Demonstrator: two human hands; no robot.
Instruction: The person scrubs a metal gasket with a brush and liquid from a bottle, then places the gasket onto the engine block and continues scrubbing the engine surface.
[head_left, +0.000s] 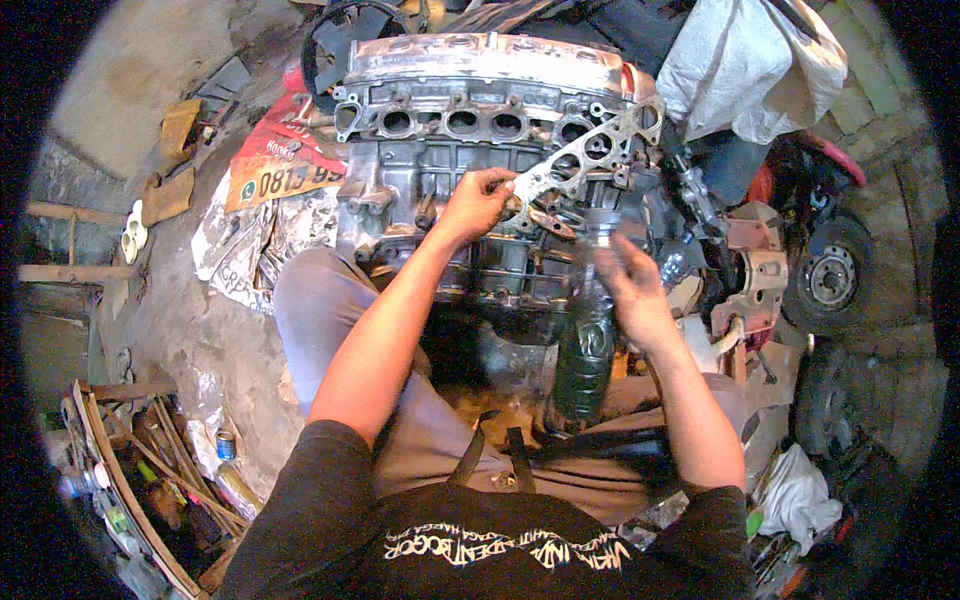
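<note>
My left hand (480, 201) pinches the lower left end of a metal manifold gasket (568, 166). The gasket slants up to the right, its far end reaching the right side of the engine's port face. Behind it lies a car engine (450, 180) with a row of round and oval ports along the cylinder head (486, 124). My right hand (637, 289) is motion-blurred beside the upper part of a plastic bottle (583, 367), which looks dark inside. Whether the fingers grip the bottle cannot be made out. The bottle's upper end is blurred too.
A printed banner sheet (289, 161) lies left of the engine. At lower left stands a wooden-sided box (142, 465) of scraps, with a small blue can (225, 444) nearby. On the right are a reddish metal bracket (757, 270), a wheel (829, 274) and a white sack (750, 71).
</note>
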